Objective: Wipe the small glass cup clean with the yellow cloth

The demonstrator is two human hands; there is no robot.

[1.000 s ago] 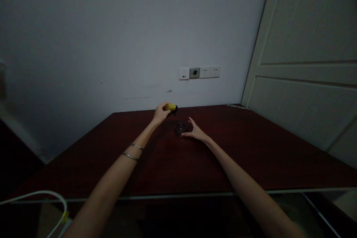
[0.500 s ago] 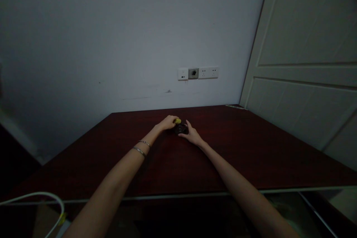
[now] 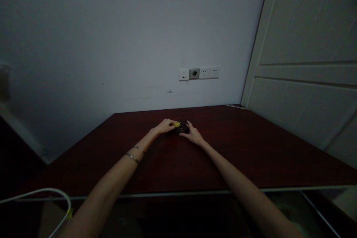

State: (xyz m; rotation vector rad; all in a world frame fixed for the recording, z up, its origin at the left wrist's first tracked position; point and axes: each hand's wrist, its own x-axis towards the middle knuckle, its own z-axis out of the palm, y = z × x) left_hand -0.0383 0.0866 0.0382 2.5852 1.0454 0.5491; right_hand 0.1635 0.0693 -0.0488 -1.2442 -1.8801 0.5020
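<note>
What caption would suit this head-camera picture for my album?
Left hand holds a yellow object at a small dish on a dark red table; right hand touches the dish.

Both arms are stretched straight out and angle inward, so the two hands nearly meet. The left hand (image 3: 164,126) lies knuckles up, its fingers curled in and pinched with the thumb on a yellow bit (image 3: 176,124) at their tips. Just to the right of those tips the right hand (image 3: 194,136) rests palm down, its fingers (image 3: 190,125) loose and stretched forward, thumb pointing towards the left fingertips. Two thin bangles (image 3: 132,157) ring the left forearm, well behind the fingers.
</note>
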